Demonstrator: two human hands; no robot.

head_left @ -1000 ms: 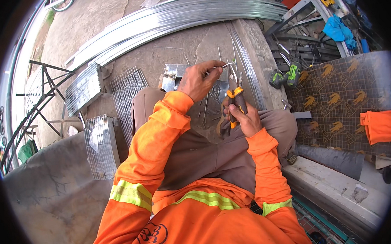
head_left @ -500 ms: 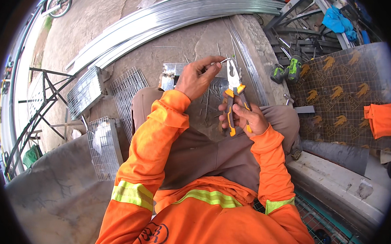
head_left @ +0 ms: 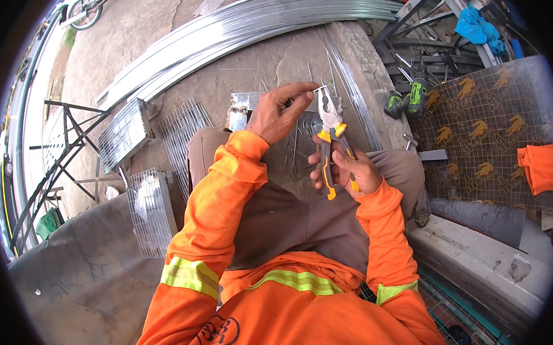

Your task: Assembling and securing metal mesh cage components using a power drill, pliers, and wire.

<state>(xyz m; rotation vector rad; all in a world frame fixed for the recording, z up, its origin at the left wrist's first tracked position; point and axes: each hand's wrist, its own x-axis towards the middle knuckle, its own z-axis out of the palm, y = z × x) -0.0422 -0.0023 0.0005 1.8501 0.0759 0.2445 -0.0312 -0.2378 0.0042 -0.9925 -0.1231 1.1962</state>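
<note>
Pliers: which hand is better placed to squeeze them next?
Probably the right: the right hand holds the pliers at the handle end. The left hand looks occupied, pinching a thin metal piece near the pliers' tips.

Metalworking workshop, seen from my seat. Indicators, located by the bundle of long metal profiles (head_left: 252,36): concrete floor (head_left: 140,24) beneath it; wire-mesh pieces (head_left: 150,218) on its near side, to my left; a green-and-black cordless drill (head_left: 417,95) nearer me than its right end; pliers (head_left: 330,116), near side, in my right hand (head_left: 361,170).
</note>
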